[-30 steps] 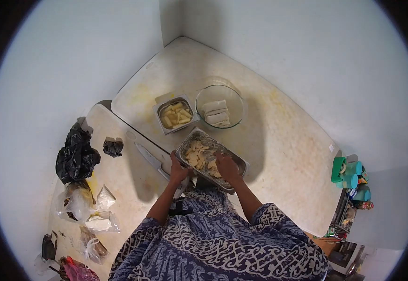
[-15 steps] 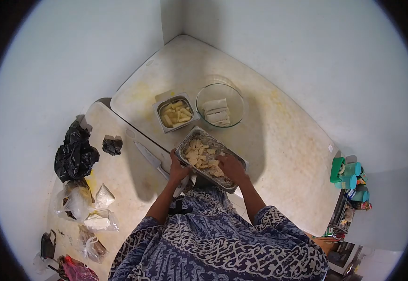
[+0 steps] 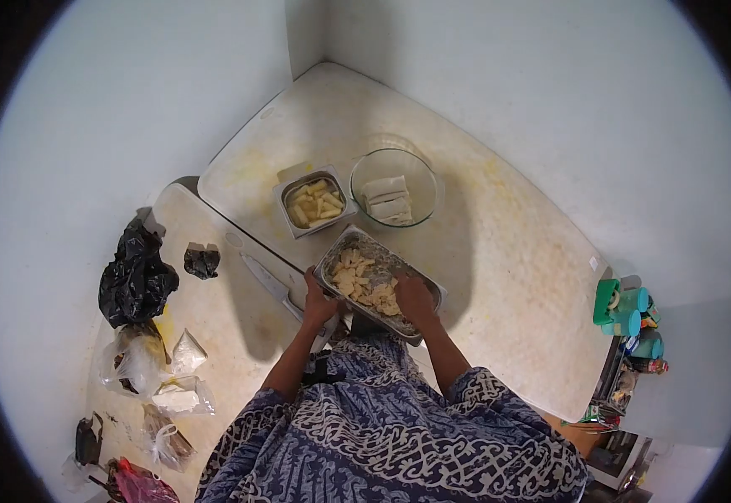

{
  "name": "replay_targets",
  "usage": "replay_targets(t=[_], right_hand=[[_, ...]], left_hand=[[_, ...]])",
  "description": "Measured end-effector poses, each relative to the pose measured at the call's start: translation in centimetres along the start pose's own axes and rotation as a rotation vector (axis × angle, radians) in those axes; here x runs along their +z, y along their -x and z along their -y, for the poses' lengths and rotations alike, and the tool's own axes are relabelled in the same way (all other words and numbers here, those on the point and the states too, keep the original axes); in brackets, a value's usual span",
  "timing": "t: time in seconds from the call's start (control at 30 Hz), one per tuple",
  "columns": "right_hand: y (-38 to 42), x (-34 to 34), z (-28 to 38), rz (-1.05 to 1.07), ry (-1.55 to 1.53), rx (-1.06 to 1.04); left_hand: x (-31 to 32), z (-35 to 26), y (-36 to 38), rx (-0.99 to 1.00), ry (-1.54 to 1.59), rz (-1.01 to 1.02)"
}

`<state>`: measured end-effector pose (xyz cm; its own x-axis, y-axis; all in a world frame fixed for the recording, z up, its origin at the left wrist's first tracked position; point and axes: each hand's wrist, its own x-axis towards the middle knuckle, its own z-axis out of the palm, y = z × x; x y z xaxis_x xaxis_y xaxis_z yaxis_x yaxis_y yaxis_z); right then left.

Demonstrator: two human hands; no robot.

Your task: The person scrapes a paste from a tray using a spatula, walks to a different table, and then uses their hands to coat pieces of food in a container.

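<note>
— Where are the hands?

— Both at the metal tray (image 3: 422, 283), which sits on the tabletop (image 3: 508, 251) right in front of the person. The left hand (image 3: 318, 307) is clamped on the tray's near-left rim. The right hand (image 3: 414, 298) is down inside the tray, fingers spread loosely over the pale pieces (image 3: 357, 277) — touching them, though I cannot tell whether it has closed on any.

— And around the tray?

— Just behind it stand a small square metal container (image 3: 314, 204) of yellowish sticks and, beside that to the right, a glass bowl (image 3: 393, 188) with white folded pieces in it. A knife (image 3: 266, 282) lies just left of the left hand. Farther left, well apart from the tray, are a black plastic bag (image 3: 136, 279) and some clear bags (image 3: 160, 371) near the tabletop's edge.
</note>
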<state>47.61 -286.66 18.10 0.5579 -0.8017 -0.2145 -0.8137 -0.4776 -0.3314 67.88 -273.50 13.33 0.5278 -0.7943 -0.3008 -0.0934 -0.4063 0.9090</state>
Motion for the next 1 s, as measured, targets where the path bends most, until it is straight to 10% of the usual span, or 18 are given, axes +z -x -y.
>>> replay_targets(t=[0.53,1.0], right_hand=[[-1.1,3.0,1.2,0.128,0.163,-0.193],[0.2,1.3,-1.9,0.37,-0.602,0.291]], left_hand=[[-0.2,0.5,-0.3,-0.042,0.066,0.049],[0.0,0.4,0.2,0.02,0.053,0.006]])
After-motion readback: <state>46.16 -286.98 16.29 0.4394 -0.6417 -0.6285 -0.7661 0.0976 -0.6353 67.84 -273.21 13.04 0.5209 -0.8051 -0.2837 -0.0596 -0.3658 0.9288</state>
